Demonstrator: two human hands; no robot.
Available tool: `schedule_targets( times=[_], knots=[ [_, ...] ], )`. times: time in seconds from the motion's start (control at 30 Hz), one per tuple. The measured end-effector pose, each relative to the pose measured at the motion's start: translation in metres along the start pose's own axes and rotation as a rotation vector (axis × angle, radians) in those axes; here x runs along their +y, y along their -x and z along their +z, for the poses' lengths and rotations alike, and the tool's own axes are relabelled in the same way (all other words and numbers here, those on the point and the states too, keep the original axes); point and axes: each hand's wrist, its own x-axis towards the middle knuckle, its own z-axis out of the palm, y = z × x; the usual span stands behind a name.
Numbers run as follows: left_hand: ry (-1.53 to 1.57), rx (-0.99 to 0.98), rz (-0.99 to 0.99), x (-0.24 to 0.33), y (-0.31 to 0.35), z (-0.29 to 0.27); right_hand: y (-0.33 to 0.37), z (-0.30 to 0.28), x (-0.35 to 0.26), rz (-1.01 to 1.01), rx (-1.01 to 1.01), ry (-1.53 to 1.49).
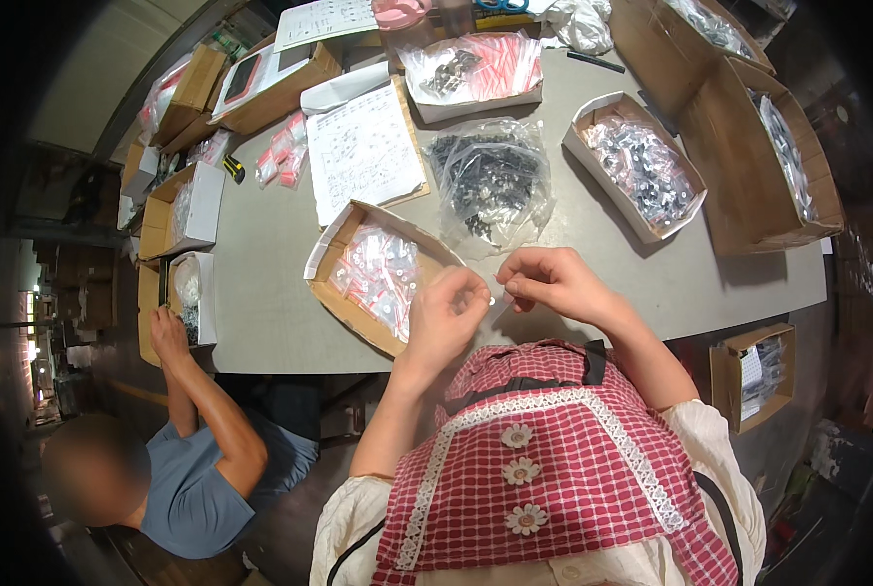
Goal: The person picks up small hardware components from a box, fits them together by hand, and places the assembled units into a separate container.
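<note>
Over the table's near edge, my left hand (448, 311) and my right hand (553, 283) meet, fingertips almost touching. A small clear plastic bag (502, 311) hangs from the pinched thumb and fingers of my right hand. At the tips of my closed left fingers is a small white part (492, 302), too tiny to make out fully. Just left of my left hand stands an open cardboard box (355, 320), holding several small red-edged zip bags (385, 266) with white round pieces. Beyond my hands lies a large clear bag of black parts (490, 186).
A white box (635, 223) of bagged black parts stands right, beside tall cartons (685, 127). Behind are printed sheets (363, 146), another filled box (475, 109) and a pink-lidded bottle (400, 14). A yellow-black cutter (233, 168) lies left. A co-worker (197, 469) reaches into boxes there.
</note>
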Motion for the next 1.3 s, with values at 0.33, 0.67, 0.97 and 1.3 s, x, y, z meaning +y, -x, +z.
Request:
schedule_targets(
  times=[0.33,0.67,0.97,1.3],
  knots=[
    [-0.094,0.066,0.12,-0.002,-0.005,0.005,0.008,-0.003,-0.017,0.151,-0.085,0.022],
    [0.083,-0.114,-0.094,0.006,-0.003,0.0,0.006,0.006,-0.017,0.038,-0.064,0.054],
    [-0.105,0.055,0.094,0.009,0.002,0.017,0.004,0.016,0.004,-0.382,0.334,0.637],
    [0.163,-0.05,-0.067,0.003,-0.007,0.006,0.0,0.011,0.01,-0.164,0.235,0.203]
  ],
)
